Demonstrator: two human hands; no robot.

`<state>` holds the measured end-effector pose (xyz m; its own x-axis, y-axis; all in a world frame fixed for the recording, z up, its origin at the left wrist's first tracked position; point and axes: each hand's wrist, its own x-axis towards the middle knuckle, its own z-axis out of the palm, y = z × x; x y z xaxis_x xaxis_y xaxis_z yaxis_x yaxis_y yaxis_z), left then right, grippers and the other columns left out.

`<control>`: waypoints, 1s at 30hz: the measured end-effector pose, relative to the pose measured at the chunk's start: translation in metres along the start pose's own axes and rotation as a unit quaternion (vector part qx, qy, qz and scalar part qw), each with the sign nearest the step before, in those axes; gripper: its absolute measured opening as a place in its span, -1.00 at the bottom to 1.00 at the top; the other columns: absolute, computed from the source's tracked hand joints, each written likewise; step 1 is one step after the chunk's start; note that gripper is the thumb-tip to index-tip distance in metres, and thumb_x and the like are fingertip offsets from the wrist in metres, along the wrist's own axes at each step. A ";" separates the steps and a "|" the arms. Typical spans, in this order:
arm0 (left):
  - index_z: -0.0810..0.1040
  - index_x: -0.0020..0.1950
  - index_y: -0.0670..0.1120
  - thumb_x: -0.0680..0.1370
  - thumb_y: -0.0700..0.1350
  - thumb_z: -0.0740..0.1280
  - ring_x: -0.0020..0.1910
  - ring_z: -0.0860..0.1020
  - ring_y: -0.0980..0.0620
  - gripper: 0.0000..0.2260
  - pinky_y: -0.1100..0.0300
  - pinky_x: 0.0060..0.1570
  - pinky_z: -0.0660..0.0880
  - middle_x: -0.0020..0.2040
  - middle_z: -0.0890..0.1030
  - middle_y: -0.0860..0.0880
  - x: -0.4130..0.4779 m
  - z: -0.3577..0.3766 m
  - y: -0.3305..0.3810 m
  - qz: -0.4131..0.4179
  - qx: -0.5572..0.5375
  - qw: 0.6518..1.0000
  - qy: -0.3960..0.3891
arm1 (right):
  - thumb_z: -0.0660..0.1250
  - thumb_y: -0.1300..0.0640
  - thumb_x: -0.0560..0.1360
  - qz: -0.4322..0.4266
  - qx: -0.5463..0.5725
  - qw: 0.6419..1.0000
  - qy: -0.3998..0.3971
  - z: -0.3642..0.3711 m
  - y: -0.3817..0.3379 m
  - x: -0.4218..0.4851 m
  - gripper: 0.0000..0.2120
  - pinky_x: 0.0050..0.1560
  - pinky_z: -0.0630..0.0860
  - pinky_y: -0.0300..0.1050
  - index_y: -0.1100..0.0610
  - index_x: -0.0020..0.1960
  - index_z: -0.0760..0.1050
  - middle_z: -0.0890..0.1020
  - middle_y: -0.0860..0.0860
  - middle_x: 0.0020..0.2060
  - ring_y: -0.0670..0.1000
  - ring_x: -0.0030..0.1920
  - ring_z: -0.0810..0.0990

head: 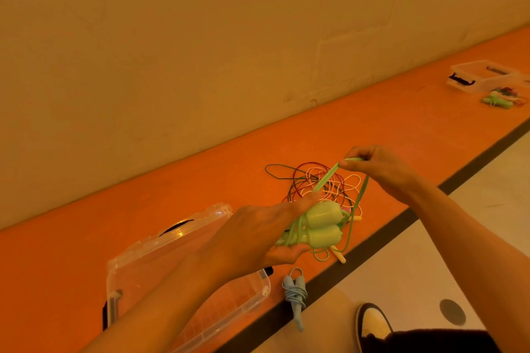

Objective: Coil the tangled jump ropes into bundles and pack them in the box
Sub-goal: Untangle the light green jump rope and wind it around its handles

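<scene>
My left hand [258, 235] grips the two light green handles [322, 228] of a green jump rope, held side by side above the orange floor. My right hand [378, 169] pinches a loop of that green rope [327, 179], stretched taut up and to the right of the handles. Beneath them lies a tangled pile of ropes [315, 180] in white, red and dark green. A blue jump rope [295, 295] lies coiled in a bundle by the black floor line. The clear plastic box [137, 264] sits open at lower left, partly hidden by my left forearm.
A pale wall runs along the back of the orange floor strip. Far to the right stand another clear box [481, 76] and a small heap of ropes [502, 99]. A shoe [371, 321] shows at the bottom right on the pale floor.
</scene>
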<state>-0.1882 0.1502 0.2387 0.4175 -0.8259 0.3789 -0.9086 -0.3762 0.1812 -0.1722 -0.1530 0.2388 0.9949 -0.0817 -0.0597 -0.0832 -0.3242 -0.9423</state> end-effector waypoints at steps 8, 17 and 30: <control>0.00 0.58 0.27 0.52 0.24 0.28 -0.38 0.41 0.20 -0.29 0.33 -0.44 0.46 -0.11 0.50 0.26 -0.009 0.004 -0.013 -0.044 -0.041 0.998 0.003 | 0.32 0.06 0.46 0.009 0.026 0.997 -0.071 -0.002 0.027 0.006 -0.81 -0.03 0.37 -0.10 0.18 -0.06 0.59 0.59 -0.04 -0.21 -0.14 -0.17 0.52; 0.16 0.41 0.50 0.47 0.18 0.41 -0.20 0.58 0.08 -0.38 0.25 -0.30 0.50 -0.03 0.60 0.14 -0.012 0.000 -0.036 -0.202 -0.245 0.943 0.104 | 0.32 0.02 0.50 0.030 -0.002 0.995 -0.093 0.004 0.049 0.005 -0.80 -0.01 0.43 -0.06 0.04 0.01 0.67 0.61 0.02 -0.10 -0.01 -0.08 0.52; 0.39 0.38 0.21 0.58 -0.02 0.39 -0.22 0.62 0.21 -0.60 0.13 -0.30 0.56 -0.09 0.63 0.19 -0.013 -0.004 -0.075 -0.377 -0.266 0.858 0.224 | 0.30 -0.05 0.58 -0.097 -0.179 0.942 -0.266 0.070 0.012 -0.024 -0.83 -0.16 0.45 -0.06 -0.24 -0.01 0.66 0.59 -0.08 -0.20 -0.04 -0.20 0.52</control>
<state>-0.1253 0.1907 0.2239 0.9550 -0.1417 0.2605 -0.2957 -0.3888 0.8726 -0.1935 -0.0888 0.2060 0.8731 0.4656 -0.1447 0.1837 -0.5890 -0.7870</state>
